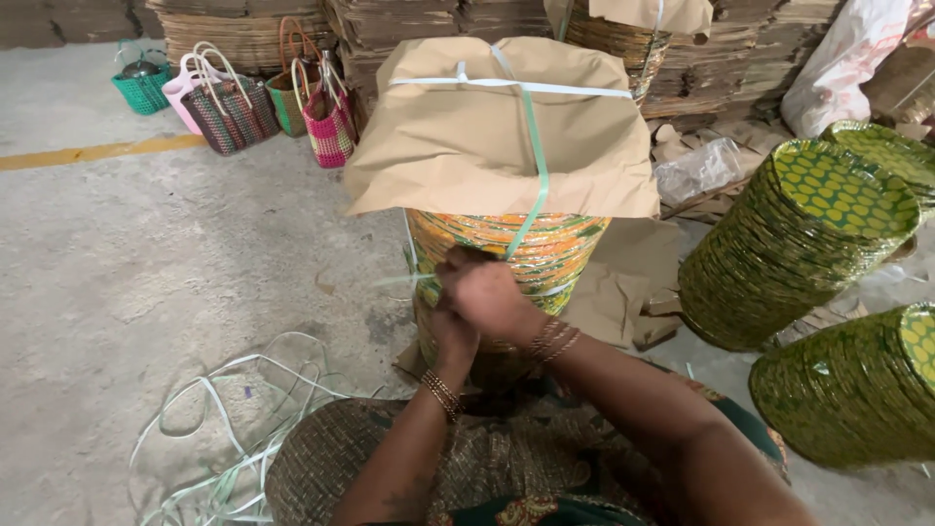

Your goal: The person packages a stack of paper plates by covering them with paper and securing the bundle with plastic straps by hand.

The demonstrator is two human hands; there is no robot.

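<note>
Hands meet at the front of a tall stack of plates (506, 255), orange, yellow and green in pattern, standing on the concrete floor (146, 263) and capped with a sheet of brown paper (467, 136). The right hand (487, 292) lies on top, fingers curled shut around a pale green strap (534, 175) that runs down over the paper and the side of the stack. The left hand (450, 336) sits just under it, touching it, pressed against the stack; its fingers are hidden by the right hand, so I cannot tell how they are set. Both wrists carry bangles (551, 341). A white strap (506, 86) crosses the paper on top of the stack, and a thin strand sticks out sideways, left of the hands.

Left of the stack and nearer the camera, loose strap (229, 429) lies in tangled loops on the floor. Right of the stack, two green dotted plate stacks (779, 253) lie on their sides, with crumpled brown paper between them and the stack. Behind the stack, to its left, several woven baskets (234, 112) with handles stand against piled flattened cardboard (409, 24). A clear plastic bag (696, 170) lies behind the stack, to its right.
</note>
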